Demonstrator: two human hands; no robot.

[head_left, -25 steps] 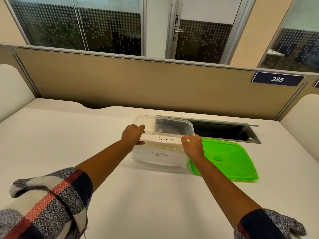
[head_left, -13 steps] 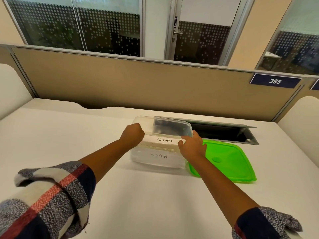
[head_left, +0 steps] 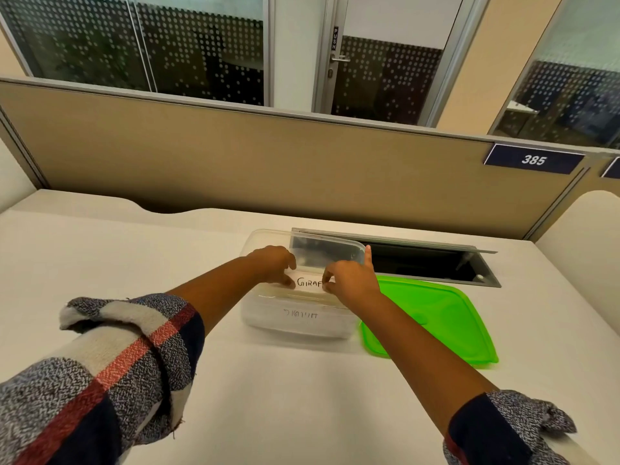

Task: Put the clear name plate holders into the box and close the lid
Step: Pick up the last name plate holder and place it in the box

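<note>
A clear plastic box (head_left: 255, 317) stands open on the white desk. Inside it lie clear name plate holders; the top one (head_left: 309, 283) carries a white card lettered "GIRAF", and another card shows through the box's front wall. My left hand (head_left: 273, 265) pinches the holder's left end and my right hand (head_left: 349, 280) pinches its right end, with the index finger pointing up. Both hands sit over the box's near half. The green lid (head_left: 436, 317) lies flat on the desk, right of the box and touching it.
Behind the box is an open cable tray slot (head_left: 436, 266) with a raised metal flap. A beige partition (head_left: 268, 169) with a "385" plate (head_left: 533, 159) closes off the desk's far edge. White side panels stand at both ends.
Both hands have moved inward along the top holder, from its outer ends toward the card. The left hand now reaches over the box rim. The right index finger has lifted.
</note>
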